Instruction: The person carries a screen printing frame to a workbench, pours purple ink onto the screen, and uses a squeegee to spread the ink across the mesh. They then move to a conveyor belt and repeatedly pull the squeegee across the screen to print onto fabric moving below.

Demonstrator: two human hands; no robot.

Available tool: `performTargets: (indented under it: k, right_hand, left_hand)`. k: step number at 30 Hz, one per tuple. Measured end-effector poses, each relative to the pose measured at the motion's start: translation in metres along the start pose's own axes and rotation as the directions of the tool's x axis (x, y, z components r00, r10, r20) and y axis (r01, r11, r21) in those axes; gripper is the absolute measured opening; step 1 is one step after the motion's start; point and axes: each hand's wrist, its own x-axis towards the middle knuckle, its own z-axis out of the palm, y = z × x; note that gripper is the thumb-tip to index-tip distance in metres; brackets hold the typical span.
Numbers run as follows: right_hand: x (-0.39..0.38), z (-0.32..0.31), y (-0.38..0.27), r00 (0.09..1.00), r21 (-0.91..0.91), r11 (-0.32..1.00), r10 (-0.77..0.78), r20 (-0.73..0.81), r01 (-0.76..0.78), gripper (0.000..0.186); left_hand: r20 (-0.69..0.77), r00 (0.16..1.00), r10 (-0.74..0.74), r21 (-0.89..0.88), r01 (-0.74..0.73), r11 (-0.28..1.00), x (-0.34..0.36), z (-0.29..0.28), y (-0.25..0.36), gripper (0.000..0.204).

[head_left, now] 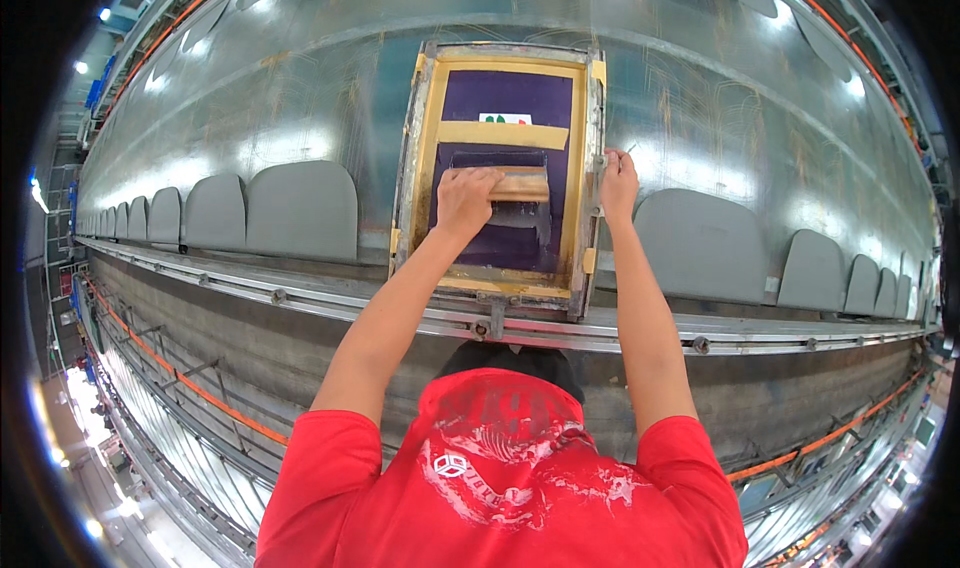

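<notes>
A screen-printing frame (pixel 425 118) with taped yellow borders and a dark purple mesh lies on the long metal table in front of me. My left hand (pixel 466 200) is closed around the left end of a wooden-handled squeegee (pixel 522 185), which rests crosswise on the mesh. Wet dark smears surround the squeegee. At the frame's right rail, my right hand (pixel 619 184) has its fingers curled in against the edge; a thin sliver shows by its fingertips, too small to name. A small white patch with green and red marks (pixel 505 120) shows beyond a yellow strip (pixel 505 136) across the mesh.
Grey rounded flat panels (pixel 302 211) lie in a row on the table to the left, and more grey panels (pixel 700 240) to the right. A metal rail (pixel 640 333) with bolts runs along the near edge. Orange bars (pixel 190 383) line the structure below.
</notes>
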Motion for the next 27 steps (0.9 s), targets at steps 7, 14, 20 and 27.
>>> performTargets:
  k: [7,14,20,27]
  right_hand:
    - [0.006,0.000,-0.001,0.999,0.012,1.000,0.006,-0.033,-0.006,0.027]
    - [0.004,0.006,0.002,1.000,0.023,1.000,-0.008,0.008,0.008,0.028]
    - [0.015,0.012,0.017,0.998,0.074,0.997,0.013,0.055,-0.017,0.028]
    - [0.029,-0.002,0.018,0.999,0.010,0.999,-0.044,0.004,0.044,0.028]
  left_hand:
    - [0.035,0.998,0.058,-0.005,-0.058,0.998,-0.055,-0.011,0.012,0.037]
    - [0.013,1.000,-0.022,-0.016,0.022,1.000,0.023,0.003,-0.008,0.038]
    - [0.077,0.996,0.032,0.075,-0.038,0.996,-0.079,-0.009,0.019,0.042]
    - [0.020,0.997,0.072,-0.070,-0.071,0.995,-0.123,-0.020,0.025,0.040]
